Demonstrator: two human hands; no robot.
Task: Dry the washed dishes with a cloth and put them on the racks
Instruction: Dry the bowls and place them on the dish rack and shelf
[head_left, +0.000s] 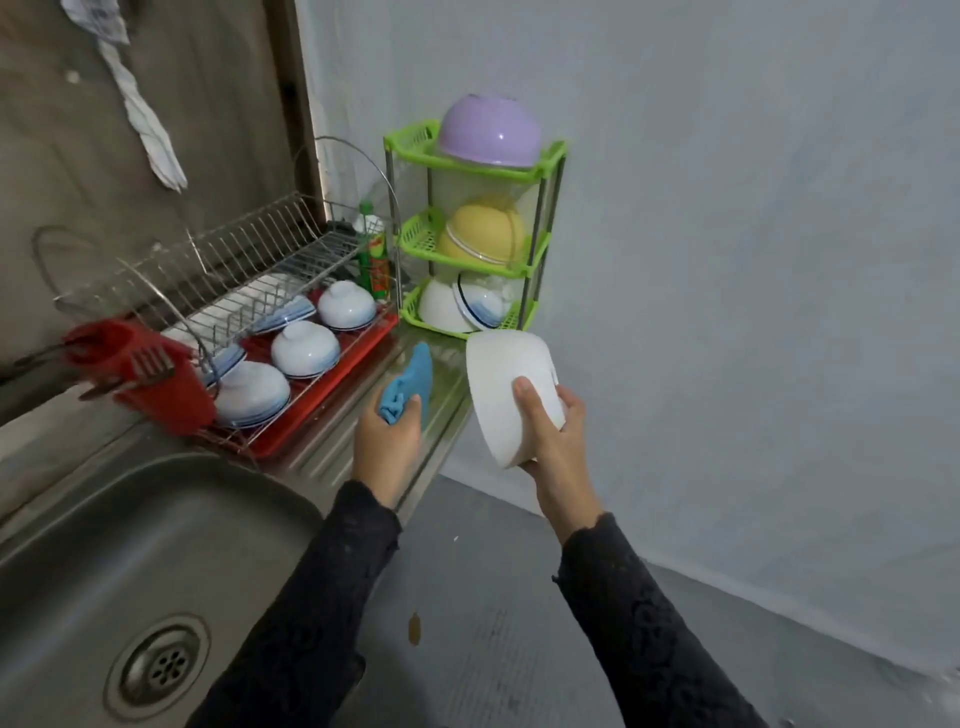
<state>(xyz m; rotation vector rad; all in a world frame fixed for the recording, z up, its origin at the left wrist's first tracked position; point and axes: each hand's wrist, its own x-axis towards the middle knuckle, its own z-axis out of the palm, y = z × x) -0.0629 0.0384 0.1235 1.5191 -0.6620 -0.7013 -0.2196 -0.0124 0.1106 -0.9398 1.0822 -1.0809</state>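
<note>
Right hand (553, 431) grips the white bowl (506, 397) just before the green corner rack (415, 228), thumb across its outside; left hand (387, 441) clutches the blue cloth (410, 387). Best tilt it in sideways among the bottom tier's bowls.

We see a stainless steel counter (332, 457) with a ridged draining surface, and a sink basin (130, 545) sunk into its near left part. A red tray (322, 395) lies directly on the ridged surface beside the basin, and a wire dish rack (234, 270) stands in that tray. At the far end of the counter, in the corner against the wall, stands a green corner shelf (410, 143) with three tiers. Between rack and shelf we see a green bottle (375, 254), its base hidden behind the rack.
</note>
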